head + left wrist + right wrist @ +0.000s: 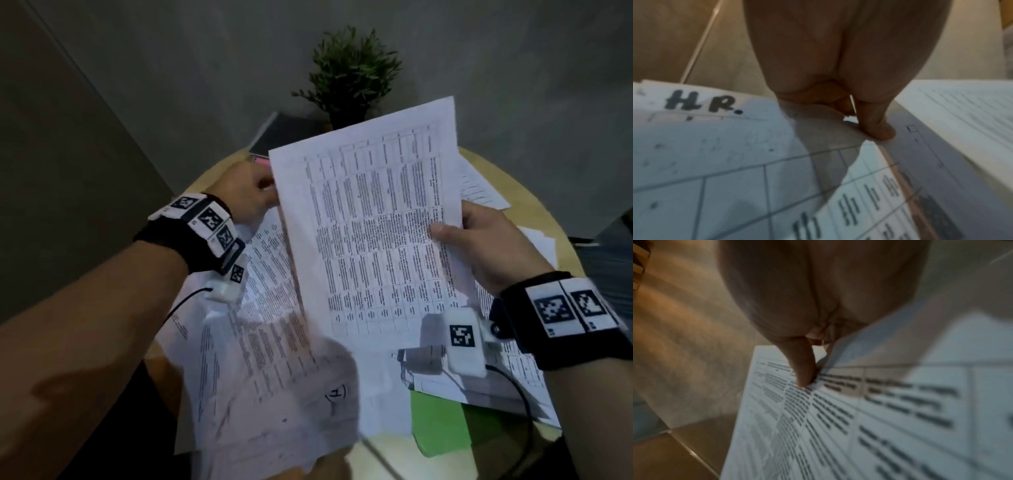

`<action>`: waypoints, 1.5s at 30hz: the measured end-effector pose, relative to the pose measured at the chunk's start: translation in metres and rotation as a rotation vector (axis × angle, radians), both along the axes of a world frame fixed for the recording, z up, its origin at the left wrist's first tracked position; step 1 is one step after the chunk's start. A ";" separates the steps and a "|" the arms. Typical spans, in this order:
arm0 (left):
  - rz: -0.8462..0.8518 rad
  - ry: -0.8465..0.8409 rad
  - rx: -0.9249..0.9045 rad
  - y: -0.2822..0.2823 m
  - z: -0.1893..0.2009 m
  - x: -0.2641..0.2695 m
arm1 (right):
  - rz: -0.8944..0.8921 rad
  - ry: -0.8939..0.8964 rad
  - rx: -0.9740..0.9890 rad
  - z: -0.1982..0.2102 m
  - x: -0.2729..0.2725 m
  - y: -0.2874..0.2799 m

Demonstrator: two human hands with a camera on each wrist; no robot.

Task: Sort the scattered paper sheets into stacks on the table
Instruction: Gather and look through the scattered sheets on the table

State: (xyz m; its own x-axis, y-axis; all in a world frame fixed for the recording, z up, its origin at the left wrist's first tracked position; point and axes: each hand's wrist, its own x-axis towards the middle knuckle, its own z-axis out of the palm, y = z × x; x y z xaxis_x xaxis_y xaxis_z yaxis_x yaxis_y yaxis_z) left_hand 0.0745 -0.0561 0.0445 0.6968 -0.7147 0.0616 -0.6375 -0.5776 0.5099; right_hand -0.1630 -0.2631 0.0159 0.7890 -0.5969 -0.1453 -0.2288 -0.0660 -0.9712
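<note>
A white sheet with a printed table [370, 222] is held up over the round wooden table [534, 192]. My left hand [269, 192] pinches its left edge, with the fingers hidden behind the paper. In the left wrist view my left hand [869, 125] has its thumb pressed on a paper edge, beside a sheet marked "HR." [701, 104]. My right hand [445, 233] grips the right edge, thumb on top. My right hand [809, 379] shows the same grip on the printed sheet [869, 418]. More printed sheets [260, 342] lie scattered below.
A green sheet or folder [442, 428] sticks out from under the papers at the near right. A potted plant [349, 75] and a dark notebook [284, 132] stand at the table's far side. More sheets [479, 185] lie at the far right.
</note>
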 end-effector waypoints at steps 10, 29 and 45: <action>-0.127 0.111 -0.210 -0.013 0.074 -0.021 | 0.193 -0.099 0.128 -0.001 0.011 0.032; 0.167 0.138 0.147 -0.014 -0.056 0.003 | -0.426 -0.076 -0.045 0.008 -0.019 -0.029; 0.002 0.252 0.205 -0.013 -0.096 0.005 | -0.174 -0.208 0.010 0.011 -0.033 -0.042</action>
